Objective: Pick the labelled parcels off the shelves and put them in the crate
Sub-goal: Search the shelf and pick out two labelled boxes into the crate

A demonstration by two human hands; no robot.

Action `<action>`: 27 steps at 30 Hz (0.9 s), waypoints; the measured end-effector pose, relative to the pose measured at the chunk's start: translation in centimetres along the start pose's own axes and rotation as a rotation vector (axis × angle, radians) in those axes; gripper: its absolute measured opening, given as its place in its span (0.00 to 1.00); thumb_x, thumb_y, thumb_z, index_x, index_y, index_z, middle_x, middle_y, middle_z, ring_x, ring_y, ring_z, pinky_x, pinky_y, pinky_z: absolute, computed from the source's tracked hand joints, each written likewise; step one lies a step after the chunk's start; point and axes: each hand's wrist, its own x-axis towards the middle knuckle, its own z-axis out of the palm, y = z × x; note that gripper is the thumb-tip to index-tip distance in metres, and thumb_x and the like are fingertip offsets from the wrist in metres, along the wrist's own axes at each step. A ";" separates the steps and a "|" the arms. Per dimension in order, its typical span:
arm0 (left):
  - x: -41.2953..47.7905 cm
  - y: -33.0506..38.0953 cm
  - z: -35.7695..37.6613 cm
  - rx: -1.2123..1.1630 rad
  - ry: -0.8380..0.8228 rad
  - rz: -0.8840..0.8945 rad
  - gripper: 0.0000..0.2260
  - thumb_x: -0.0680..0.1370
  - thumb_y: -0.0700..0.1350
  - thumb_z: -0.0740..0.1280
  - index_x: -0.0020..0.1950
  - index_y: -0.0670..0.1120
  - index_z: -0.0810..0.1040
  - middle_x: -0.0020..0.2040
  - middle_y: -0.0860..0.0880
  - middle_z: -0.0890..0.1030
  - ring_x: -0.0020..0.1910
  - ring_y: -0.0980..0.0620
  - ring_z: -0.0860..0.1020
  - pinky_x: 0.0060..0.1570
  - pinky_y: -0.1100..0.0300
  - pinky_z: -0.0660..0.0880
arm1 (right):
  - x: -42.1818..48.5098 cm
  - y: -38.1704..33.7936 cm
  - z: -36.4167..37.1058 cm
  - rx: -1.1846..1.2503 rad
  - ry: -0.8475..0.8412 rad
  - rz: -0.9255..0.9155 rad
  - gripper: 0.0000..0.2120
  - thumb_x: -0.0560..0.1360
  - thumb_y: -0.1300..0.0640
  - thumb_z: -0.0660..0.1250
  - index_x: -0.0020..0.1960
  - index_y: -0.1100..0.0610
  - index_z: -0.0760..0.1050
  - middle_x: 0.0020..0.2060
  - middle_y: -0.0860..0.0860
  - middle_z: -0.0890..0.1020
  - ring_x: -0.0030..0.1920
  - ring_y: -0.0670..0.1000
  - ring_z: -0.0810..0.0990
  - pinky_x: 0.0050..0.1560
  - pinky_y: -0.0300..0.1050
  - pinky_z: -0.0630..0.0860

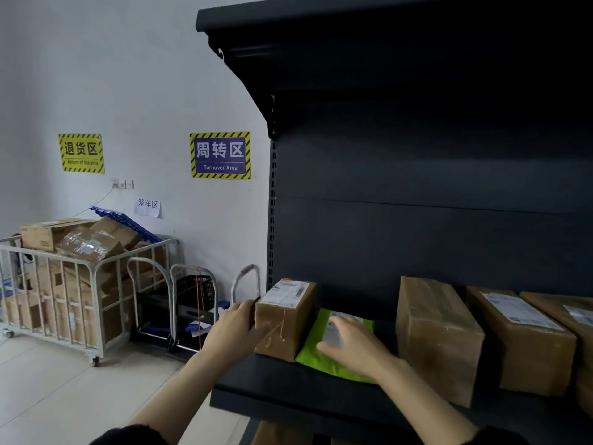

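A small brown cardboard parcel (pixel 290 319) with a white label on top stands at the left end of the dark shelf (pixel 288 390). My left hand (pixel 236 330) is against its left side, fingers along the box. Beside it lies a flat green mailer bag (pixel 324 358) with a white label. My right hand (pixel 356 345) lies flat on top of the bag, fingers spread. Three larger brown parcels stand to the right: one (pixel 436 338), one with a label (pixel 519 342), and one (pixel 574 313) at the frame's edge.
A metal cage trolley (pixel 80 284) full of cardboard boxes stands at the left by the wall. Folded hand carts and a black crate (pixel 195 293) sit between it and the shelf. An upper shelf (pixel 353 33) overhangs. Pale tiled floor lies at the lower left.
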 end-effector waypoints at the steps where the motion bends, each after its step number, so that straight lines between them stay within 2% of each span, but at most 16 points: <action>1: 0.8 -0.2 0.1 -0.025 -0.005 -0.007 0.25 0.77 0.57 0.62 0.69 0.44 0.67 0.65 0.45 0.73 0.63 0.47 0.71 0.59 0.56 0.69 | 0.8 -0.2 0.0 -0.004 0.017 0.025 0.32 0.75 0.42 0.61 0.73 0.55 0.59 0.70 0.51 0.65 0.69 0.51 0.66 0.65 0.46 0.67; 5: 3.3 -0.5 0.7 -0.191 -0.017 -0.060 0.23 0.79 0.54 0.60 0.68 0.40 0.68 0.64 0.42 0.75 0.63 0.45 0.73 0.58 0.56 0.68 | 2.6 1.0 -0.1 -0.045 0.097 0.195 0.23 0.76 0.45 0.61 0.66 0.57 0.67 0.62 0.54 0.71 0.61 0.54 0.72 0.56 0.47 0.73; 8: 5.1 -0.7 1.4 -0.337 -0.054 -0.148 0.19 0.80 0.55 0.58 0.63 0.43 0.71 0.59 0.42 0.77 0.63 0.43 0.73 0.60 0.55 0.69 | 2.9 3.2 0.7 -0.017 0.110 0.357 0.18 0.77 0.48 0.60 0.61 0.59 0.70 0.59 0.57 0.73 0.57 0.55 0.75 0.52 0.46 0.75; 10: 6.5 -1.3 2.1 -0.424 -0.096 -0.201 0.24 0.79 0.59 0.58 0.64 0.41 0.73 0.61 0.42 0.77 0.62 0.44 0.74 0.62 0.51 0.71 | 2.9 4.2 1.4 0.055 0.084 0.426 0.18 0.78 0.49 0.59 0.59 0.61 0.71 0.58 0.58 0.74 0.55 0.56 0.77 0.49 0.45 0.75; 11: 7.0 -1.7 2.6 -0.470 -0.108 -0.214 0.24 0.78 0.60 0.58 0.61 0.42 0.75 0.59 0.43 0.78 0.59 0.45 0.76 0.62 0.49 0.72 | 3.0 4.5 1.8 0.100 0.067 0.444 0.16 0.78 0.49 0.59 0.56 0.61 0.71 0.57 0.58 0.76 0.55 0.56 0.78 0.48 0.45 0.74; 13: 7.6 -2.0 3.3 -0.571 -0.124 -0.229 0.16 0.78 0.58 0.61 0.51 0.46 0.76 0.51 0.46 0.79 0.53 0.47 0.77 0.60 0.49 0.73 | 3.0 4.8 2.4 0.197 0.045 0.462 0.12 0.77 0.48 0.61 0.50 0.57 0.71 0.55 0.56 0.79 0.55 0.54 0.79 0.48 0.43 0.74; 15: 7.8 -2.0 3.9 -0.682 -0.132 -0.237 0.10 0.78 0.53 0.63 0.50 0.47 0.75 0.48 0.47 0.78 0.51 0.48 0.77 0.59 0.49 0.74 | 3.2 5.0 3.0 0.257 0.061 0.472 0.13 0.75 0.47 0.65 0.50 0.56 0.70 0.53 0.54 0.80 0.54 0.52 0.80 0.48 0.42 0.75; 17: 7.8 -1.9 4.3 -0.789 -0.132 -0.260 0.08 0.79 0.49 0.63 0.52 0.46 0.75 0.47 0.47 0.79 0.47 0.50 0.78 0.53 0.52 0.76 | 3.5 5.3 3.5 0.333 0.106 0.512 0.15 0.72 0.49 0.70 0.50 0.59 0.73 0.48 0.52 0.81 0.48 0.51 0.81 0.45 0.42 0.75; 19: 7.6 -1.9 4.5 -0.867 -0.124 -0.253 0.07 0.79 0.46 0.62 0.55 0.46 0.76 0.44 0.50 0.79 0.44 0.53 0.77 0.45 0.58 0.75 | 3.5 5.6 3.5 0.478 0.126 0.542 0.08 0.71 0.54 0.72 0.41 0.57 0.75 0.39 0.50 0.80 0.39 0.48 0.79 0.42 0.43 0.76; 20: 7.4 -1.9 4.5 -0.884 -0.119 -0.241 0.07 0.79 0.46 0.62 0.55 0.46 0.75 0.44 0.51 0.79 0.44 0.54 0.77 0.43 0.61 0.74 | 3.5 5.7 3.4 0.553 0.130 0.571 0.09 0.71 0.57 0.72 0.37 0.56 0.73 0.36 0.50 0.78 0.36 0.48 0.77 0.39 0.43 0.76; 21: 7.1 -1.8 4.5 -0.902 -0.114 -0.223 0.07 0.79 0.46 0.62 0.55 0.47 0.75 0.45 0.52 0.79 0.45 0.55 0.77 0.43 0.63 0.73 | 3.5 5.8 3.3 0.624 0.154 0.595 0.11 0.71 0.60 0.72 0.35 0.57 0.71 0.36 0.51 0.77 0.35 0.48 0.76 0.35 0.42 0.74; 23: 6.6 -1.7 4.6 -0.939 -0.117 -0.192 0.07 0.80 0.45 0.62 0.55 0.48 0.76 0.47 0.52 0.80 0.46 0.55 0.78 0.43 0.64 0.73 | 3.6 6.2 3.4 0.744 0.197 0.640 0.10 0.71 0.63 0.71 0.38 0.59 0.70 0.41 0.57 0.79 0.39 0.52 0.78 0.33 0.42 0.72; 25: 6.1 -1.8 4.7 -0.977 -0.127 -0.169 0.06 0.80 0.44 0.61 0.55 0.48 0.76 0.49 0.51 0.81 0.48 0.55 0.79 0.44 0.65 0.73 | 3.7 6.3 3.5 0.812 0.248 0.664 0.07 0.71 0.65 0.70 0.41 0.62 0.71 0.45 0.60 0.80 0.43 0.56 0.79 0.35 0.43 0.74; 27: 5.7 -1.8 4.5 -1.001 -0.143 -0.144 0.08 0.80 0.43 0.61 0.57 0.48 0.76 0.52 0.49 0.82 0.50 0.54 0.80 0.45 0.63 0.74 | 3.7 6.3 3.6 0.839 0.279 0.652 0.03 0.73 0.66 0.68 0.42 0.65 0.75 0.44 0.61 0.81 0.43 0.58 0.80 0.39 0.46 0.77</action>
